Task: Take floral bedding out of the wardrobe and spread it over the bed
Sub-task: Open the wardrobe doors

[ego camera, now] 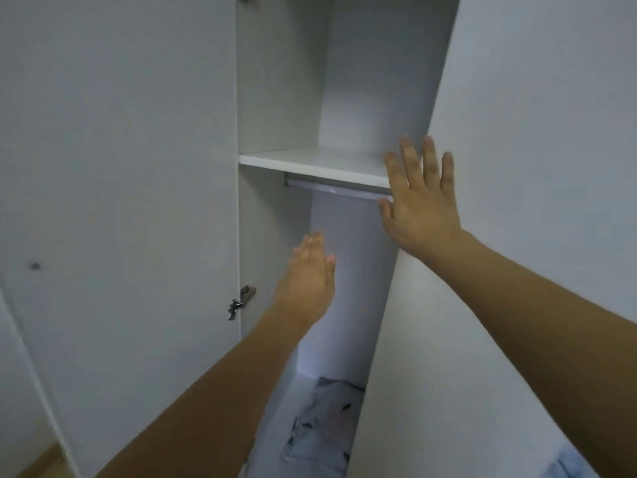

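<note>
The white wardrobe (pixel 282 98) stands partly open in front of me. Folded floral bedding (pixel 324 426), pale with dark leaf prints, lies at the bottom of the open compartment. My left hand (pixel 306 274) reaches into the gap with its fingers straight and together, holding nothing. My right hand (pixel 418 198) is spread flat with fingers apart at the edge of the right door (pixel 517 150), level with the shelf (pixel 310 162). Whether the palm touches the door edge I cannot tell.
The left door (pixel 120 167) is swung open, its hinge (pixel 239 303) at mid height. A hanging rail (pixel 337 188) runs under the bare shelf. A strip of wooden floor (pixel 44 460) shows at the bottom left, and pale patterned fabric (pixel 568 464) at the bottom right.
</note>
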### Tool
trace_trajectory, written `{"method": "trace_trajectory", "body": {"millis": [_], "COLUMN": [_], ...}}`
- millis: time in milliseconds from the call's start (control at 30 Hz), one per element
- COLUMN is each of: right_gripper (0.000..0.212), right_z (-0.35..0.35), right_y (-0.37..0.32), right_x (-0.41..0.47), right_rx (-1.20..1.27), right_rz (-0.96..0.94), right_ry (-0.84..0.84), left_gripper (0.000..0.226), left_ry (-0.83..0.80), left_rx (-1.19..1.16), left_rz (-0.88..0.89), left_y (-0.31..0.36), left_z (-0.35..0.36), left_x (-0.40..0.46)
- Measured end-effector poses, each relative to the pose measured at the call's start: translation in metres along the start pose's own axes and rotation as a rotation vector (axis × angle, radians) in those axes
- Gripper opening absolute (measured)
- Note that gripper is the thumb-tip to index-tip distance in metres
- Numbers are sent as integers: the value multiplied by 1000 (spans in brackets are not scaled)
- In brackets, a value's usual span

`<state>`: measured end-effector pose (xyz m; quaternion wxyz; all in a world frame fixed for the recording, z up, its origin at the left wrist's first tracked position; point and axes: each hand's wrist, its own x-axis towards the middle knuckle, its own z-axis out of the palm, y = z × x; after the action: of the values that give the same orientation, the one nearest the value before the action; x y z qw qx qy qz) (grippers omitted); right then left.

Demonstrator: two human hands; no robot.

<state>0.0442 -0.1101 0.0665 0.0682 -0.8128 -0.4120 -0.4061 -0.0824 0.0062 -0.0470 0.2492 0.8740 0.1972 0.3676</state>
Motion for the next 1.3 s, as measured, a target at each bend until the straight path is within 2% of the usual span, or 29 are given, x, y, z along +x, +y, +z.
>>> {"method": "trace_trajectory", "body": {"millis": [67,167,300,400,533,667,933,1033,1167,1200,1300], "right_gripper": [77,93,111,121,125,119,112,95,59,52,37], "right_z": [10,27,55,74,75,48,-49,-87,-135,-144,-170], "right_y": [24,41,42,34,24,15,-2,-3,4,7,21], "right_x": [-9,-6,7,22,28,8,-82,-117,-163,-173,-203], "right_rx": [-42,-6,106,119,90,113,181,190,336,361,312], "right_rz": [150,426,617,735,789,764,715,733,710,706,707], "right_ry": [-28,-47,-33,11,56,73,112,157,224,242,271], "left_gripper": [54,53,49,35,30,29,30,38,16,21,66], "left_ry": [-169,-439,-536,-602,-654,-674,-756,-739,-771,-805,-908], "left_rx": [-88,-191,-376,-512,-463,-469,-663,-741,-836,-845,-817], "left_rz": [-4,85,52,20,58,109,166,210,264,292,344], "left_y": [14,22,15,-1,-15,-16,22,47,80,89,121], "left_z": [38,86,125,140,136,117,70,68,79,83,100], "left_x": [15,34,56,78,92,73,-36,-72,-112,-118,-133]}}
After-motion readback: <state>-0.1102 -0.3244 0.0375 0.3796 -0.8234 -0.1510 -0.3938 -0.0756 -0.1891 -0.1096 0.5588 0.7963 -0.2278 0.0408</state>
